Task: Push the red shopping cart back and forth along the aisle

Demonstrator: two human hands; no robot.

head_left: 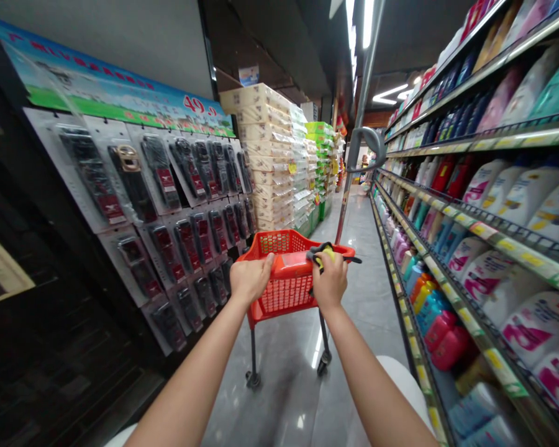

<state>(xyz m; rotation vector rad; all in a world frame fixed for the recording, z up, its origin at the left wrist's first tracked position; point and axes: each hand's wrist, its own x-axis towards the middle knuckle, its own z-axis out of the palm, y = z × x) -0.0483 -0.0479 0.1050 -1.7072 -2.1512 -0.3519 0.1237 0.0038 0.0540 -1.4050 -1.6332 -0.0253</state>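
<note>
A red plastic shopping cart (286, 297) stands straight ahead of me, its perforated basket on dark legs with casters. My left hand (250, 277) is closed round the left part of its red handle (291, 265). Farther right, my right hand (330, 282) grips the same handle. A yellow and black item (325, 253) with dark strap-like ends sits at the handle against my right fingers; its kind I cannot make out. Beyond that hand a metal pole (364, 81) with a grey loop-shaped fitting (366, 150) rises at the cart's right side. Most of the basket's inside is hidden.
Shelves of shampoo-like bottles (538, 326) line the right side closely. On the left hangs a rack of packaged belts (172, 233) under a price banner. Past it stand stacked cartons (265, 158). Grey tiled floor (361, 248) runs ahead between them.
</note>
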